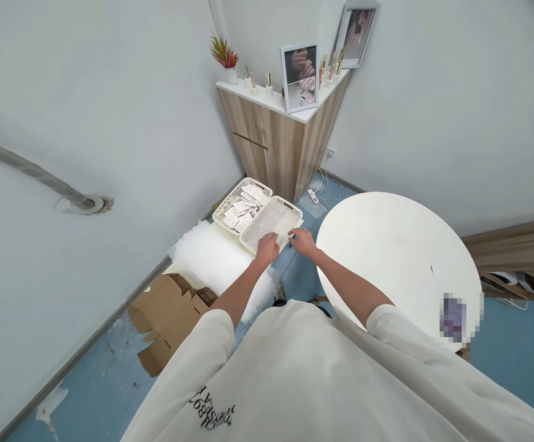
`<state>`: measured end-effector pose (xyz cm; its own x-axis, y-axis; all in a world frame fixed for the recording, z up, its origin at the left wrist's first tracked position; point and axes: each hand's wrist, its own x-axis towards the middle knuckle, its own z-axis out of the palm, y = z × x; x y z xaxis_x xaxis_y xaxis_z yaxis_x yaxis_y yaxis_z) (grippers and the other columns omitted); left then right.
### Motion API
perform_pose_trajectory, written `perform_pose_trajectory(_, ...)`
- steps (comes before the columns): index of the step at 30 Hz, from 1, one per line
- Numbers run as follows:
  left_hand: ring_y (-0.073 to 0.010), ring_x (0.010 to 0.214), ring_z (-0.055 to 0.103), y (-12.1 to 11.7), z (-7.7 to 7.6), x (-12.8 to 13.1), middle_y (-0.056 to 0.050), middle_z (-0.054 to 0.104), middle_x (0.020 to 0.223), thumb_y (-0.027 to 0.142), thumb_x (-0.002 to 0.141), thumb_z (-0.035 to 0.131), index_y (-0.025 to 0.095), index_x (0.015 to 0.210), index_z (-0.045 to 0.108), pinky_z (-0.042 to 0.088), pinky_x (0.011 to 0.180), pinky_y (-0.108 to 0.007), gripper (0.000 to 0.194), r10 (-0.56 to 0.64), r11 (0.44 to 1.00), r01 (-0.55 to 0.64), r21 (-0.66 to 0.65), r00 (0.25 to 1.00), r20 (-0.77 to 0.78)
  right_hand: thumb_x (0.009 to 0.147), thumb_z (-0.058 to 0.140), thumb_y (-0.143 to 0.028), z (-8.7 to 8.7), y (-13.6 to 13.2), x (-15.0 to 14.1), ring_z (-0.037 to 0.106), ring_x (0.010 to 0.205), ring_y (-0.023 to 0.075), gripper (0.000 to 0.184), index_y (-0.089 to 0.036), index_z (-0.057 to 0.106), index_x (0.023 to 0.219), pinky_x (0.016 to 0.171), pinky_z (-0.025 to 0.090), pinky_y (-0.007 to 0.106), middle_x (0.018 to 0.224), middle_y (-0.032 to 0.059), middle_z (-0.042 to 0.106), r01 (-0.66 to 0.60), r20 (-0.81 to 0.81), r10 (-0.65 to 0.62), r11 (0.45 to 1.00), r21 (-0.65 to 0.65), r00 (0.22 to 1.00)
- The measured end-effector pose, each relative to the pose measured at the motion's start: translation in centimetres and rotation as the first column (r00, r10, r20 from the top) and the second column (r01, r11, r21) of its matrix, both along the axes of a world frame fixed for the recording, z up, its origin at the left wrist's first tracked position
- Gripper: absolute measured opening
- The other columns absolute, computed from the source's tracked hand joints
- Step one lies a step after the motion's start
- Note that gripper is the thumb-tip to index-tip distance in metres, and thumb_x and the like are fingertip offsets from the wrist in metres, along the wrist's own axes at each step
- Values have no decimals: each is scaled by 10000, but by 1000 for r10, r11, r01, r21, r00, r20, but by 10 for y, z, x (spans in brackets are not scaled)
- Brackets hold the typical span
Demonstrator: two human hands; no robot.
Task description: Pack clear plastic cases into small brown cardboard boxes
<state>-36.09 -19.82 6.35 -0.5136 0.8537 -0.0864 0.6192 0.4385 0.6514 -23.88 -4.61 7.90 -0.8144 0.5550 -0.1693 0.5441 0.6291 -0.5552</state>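
My left hand (267,247) is at the near edge of a white basket (298,216) holding clear plastic pieces (269,222). Its fingers are bent and drawn together; what they hold, if anything, I cannot make out. Close by, my right hand (302,240) is at the basket's right rim, thumb and fingers pinched. Anything between them is too small or too clear to name. Against this basket's left side stands a second white basket (220,210), filled with printed white packets (243,209).
White wrapped bundles (216,253) lie left of my legs, with flattened cardboard boxes (170,313) nearer. A round white table (386,245) stands at right, a blurred purple item (452,317) on it. Behind the baskets is a wooden corner cabinet (276,141). A power strip (313,196) lies on the floor.
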Motion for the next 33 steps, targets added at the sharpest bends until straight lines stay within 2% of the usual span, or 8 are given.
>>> perform_pose_trajectory(3, -324, 1433, 400, -1, -6, -19, -139, 526, 1468, 139, 840, 543, 219, 1311, 589, 262, 1192, -532, 480, -62, 998, 62, -9, 998, -2, 907, 577, -202, -5, -3, -28, 530, 1220, 315, 268, -256, 734, 1116, 1078, 345, 493, 1245, 75, 697, -58, 50, 55, 996, 61, 997)
perform_pose_trajectory(8, -321, 1440, 394, -6, -14, -31, -154, 511, 1489, 106, 829, 516, 201, 1377, 553, 220, 1194, -530, 557, -194, 979, 191, -65, 980, -50, 925, 537, -182, -15, -11, -54, 527, 1202, 317, 268, -250, 745, 1078, 1072, 275, 490, 1191, 100, 720, -150, 168, 132, 984, 99, 977)
perform_pose_trajectory(14, -303, 1418, 414, -10, -14, -34, -149, 508, 1497, 108, 871, 470, 154, 1400, 537, 220, 1185, -493, 535, -291, 953, 262, -156, 932, -216, 950, 482, -198, -17, -12, -68, 555, 1139, 305, 241, -208, 667, 1104, 1020, 256, 453, 1112, 129, 731, -166, 325, 90, 963, 213, 942)
perform_pose_trajectory(20, -315, 1406, 420, -10, -10, -34, -149, 505, 1500, 94, 856, 489, 165, 1378, 561, 221, 1178, -506, 531, -290, 952, 258, -163, 931, -220, 913, 484, -132, -17, -10, -73, 579, 1051, 307, 213, -201, 618, 1063, 957, 259, 429, 998, 129, 739, -132, 336, 47, 963, 236, 941)
perform_pose_trajectory(24, -323, 1406, 416, -12, -9, -33, -158, 500, 1499, 85, 853, 484, 160, 1366, 563, 208, 1179, -521, 524, -280, 956, 251, -149, 936, -214, 892, 487, -115, -13, -7, -70, 580, 1040, 301, 200, -205, 604, 1027, 960, 261, 430, 969, 113, 736, -41, 216, -18, 964, 264, 976)
perform_pose_trajectory(28, -317, 1411, 408, -7, -5, -30, -155, 498, 1499, 77, 850, 483, 172, 1360, 560, 208, 1177, -518, 525, -258, 964, 235, -125, 939, -228, 901, 507, -183, -1, 2, -59, 589, 1037, 286, 131, -213, 588, 1000, 993, 272, 432, 972, 90, 721, 125, 21, -135, 960, 249, 991)
perform_pose_trajectory(30, -310, 1414, 407, 2, -1, -25, -150, 490, 1506, 73, 853, 481, 183, 1368, 556, 211, 1178, -506, 533, -238, 971, 222, -94, 944, -227, 901, 516, -226, 7, 8, -49, 601, 1021, 270, 107, -220, 580, 986, 1003, 293, 427, 972, 71, 713, 237, -81, -225, 950, 202, 971)
perform_pose_trajectory(33, -302, 1408, 417, 20, 9, -11, -145, 490, 1504, 75, 870, 467, 194, 1379, 552, 226, 1176, -488, 529, -206, 979, 203, -35, 954, -217, 882, 524, -277, 15, 19, -27, 626, 970, 234, 100, -234, 560, 965, 979, 361, 395, 971, 35, 707, 405, -207, -384, 912, 67, 900)
